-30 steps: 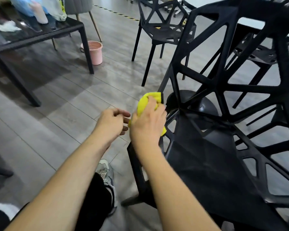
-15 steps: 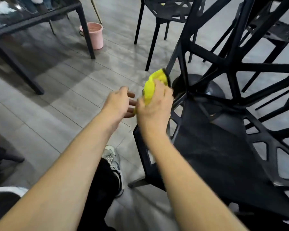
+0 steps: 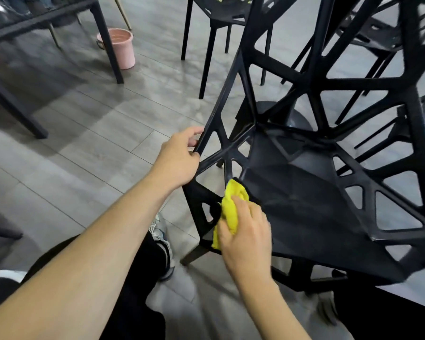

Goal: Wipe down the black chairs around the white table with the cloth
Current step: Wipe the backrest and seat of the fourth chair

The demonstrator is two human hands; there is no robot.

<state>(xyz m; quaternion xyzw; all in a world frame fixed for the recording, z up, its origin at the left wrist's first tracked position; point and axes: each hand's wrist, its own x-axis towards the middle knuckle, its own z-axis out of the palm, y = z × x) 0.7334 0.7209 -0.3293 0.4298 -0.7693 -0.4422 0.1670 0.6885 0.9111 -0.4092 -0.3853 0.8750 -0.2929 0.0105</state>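
Observation:
A black lattice chair (image 3: 312, 207) fills the right half of the head view, its seat facing me. My left hand (image 3: 178, 157) grips the left edge bar of its backrest, fingers curled around the strut. My right hand (image 3: 247, 231) holds a bunched yellow cloth (image 3: 231, 207) and presses it on the seat's near left corner. Part of the cloth is hidden under my palm. Two more black chairs stand behind, one at top centre (image 3: 219, 18) and one at top right (image 3: 378, 38). The white table is not visible.
A dark glass-topped table (image 3: 44, 15) stands at the upper left with a pink bucket (image 3: 122, 47) beside its leg. A round black pedestal base (image 3: 297, 119) sits behind the chair. My shoe (image 3: 162, 236) and dark trouser leg are below the chair's left corner.
My left hand has gone from hovering open to gripping the backrest edge. My right hand has carried the cloth down from the backrest edge to the seat's near corner.

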